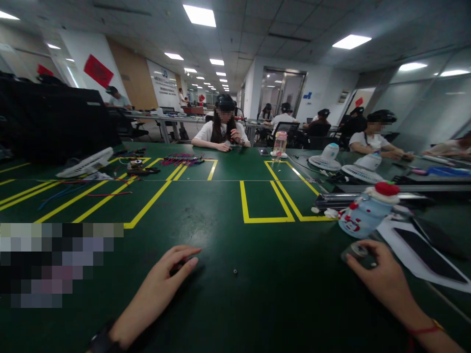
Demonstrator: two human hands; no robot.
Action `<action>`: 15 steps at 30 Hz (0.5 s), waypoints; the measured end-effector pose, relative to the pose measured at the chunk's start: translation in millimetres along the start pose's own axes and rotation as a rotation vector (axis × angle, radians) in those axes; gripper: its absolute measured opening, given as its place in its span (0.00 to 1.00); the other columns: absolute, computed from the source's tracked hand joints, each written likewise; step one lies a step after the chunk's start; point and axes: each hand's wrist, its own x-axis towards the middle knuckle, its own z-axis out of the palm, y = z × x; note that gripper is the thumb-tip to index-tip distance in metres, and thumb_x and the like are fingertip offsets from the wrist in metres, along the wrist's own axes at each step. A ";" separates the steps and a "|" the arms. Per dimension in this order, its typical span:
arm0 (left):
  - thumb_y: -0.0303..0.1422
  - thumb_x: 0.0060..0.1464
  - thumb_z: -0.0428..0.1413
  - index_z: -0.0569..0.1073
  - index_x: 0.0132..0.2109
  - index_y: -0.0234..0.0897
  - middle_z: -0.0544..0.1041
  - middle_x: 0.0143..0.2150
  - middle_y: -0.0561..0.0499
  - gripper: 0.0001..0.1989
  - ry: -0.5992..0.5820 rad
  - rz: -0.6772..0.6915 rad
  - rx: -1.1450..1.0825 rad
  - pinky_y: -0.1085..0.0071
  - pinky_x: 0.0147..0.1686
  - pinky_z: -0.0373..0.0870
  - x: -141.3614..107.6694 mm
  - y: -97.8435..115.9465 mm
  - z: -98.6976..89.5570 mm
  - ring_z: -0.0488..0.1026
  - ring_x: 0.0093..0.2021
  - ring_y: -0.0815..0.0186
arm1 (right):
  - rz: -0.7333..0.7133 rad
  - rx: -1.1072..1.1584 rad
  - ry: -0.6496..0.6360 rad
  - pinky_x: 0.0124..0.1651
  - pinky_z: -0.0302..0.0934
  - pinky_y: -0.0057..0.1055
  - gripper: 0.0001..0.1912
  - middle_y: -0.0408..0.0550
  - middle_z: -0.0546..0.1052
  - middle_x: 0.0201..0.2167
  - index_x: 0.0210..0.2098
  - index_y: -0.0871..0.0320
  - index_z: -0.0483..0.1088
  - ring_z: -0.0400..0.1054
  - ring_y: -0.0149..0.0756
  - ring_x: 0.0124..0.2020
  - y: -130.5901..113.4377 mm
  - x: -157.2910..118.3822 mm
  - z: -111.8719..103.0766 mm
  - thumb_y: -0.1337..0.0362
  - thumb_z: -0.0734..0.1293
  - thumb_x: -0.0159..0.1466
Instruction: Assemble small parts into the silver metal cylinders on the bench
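Here, my right hand (384, 277) grips a small round metal can (356, 251) on the green table (228, 314); a blue bottle (364, 213) blocks the space just beyond, with a phone (429, 252) alongside. My left hand (158, 279) is open, a tiny metal piece (235, 271) between my hands.

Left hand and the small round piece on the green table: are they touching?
Apart. The head view shows bare tabletop between the left hand and the small round piece.
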 end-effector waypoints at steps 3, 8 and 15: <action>0.43 0.57 0.49 0.73 0.47 0.49 0.71 0.51 0.52 0.14 0.018 -0.011 0.010 0.61 0.50 0.65 -0.4 -3.7 -1.6 0.69 0.50 0.60 | 0.028 -0.080 -0.054 0.40 0.62 0.40 0.28 0.51 0.72 0.38 0.42 0.58 0.64 0.68 0.43 0.37 24.2 0.5 -4.8 0.47 0.67 0.48; 0.44 0.57 0.49 0.73 0.46 0.47 0.72 0.49 0.52 0.14 -0.001 -0.006 0.032 0.61 0.51 0.65 0.6 -3.0 5.8 0.69 0.49 0.59 | -0.222 -0.204 0.227 0.53 0.49 0.49 0.39 0.58 0.64 0.50 0.52 0.61 0.60 0.57 0.53 0.53 -35.6 -10.4 -3.9 0.45 0.67 0.47; 0.42 0.58 0.50 0.72 0.49 0.47 0.71 0.49 0.52 0.15 -0.048 0.047 0.047 0.63 0.51 0.64 0.9 -6.7 8.6 0.68 0.50 0.62 | -0.661 0.102 -0.407 0.49 0.48 0.40 0.18 0.43 0.67 0.51 0.49 0.42 0.67 0.57 0.40 0.51 -201.3 -50.9 45.5 0.52 0.63 0.59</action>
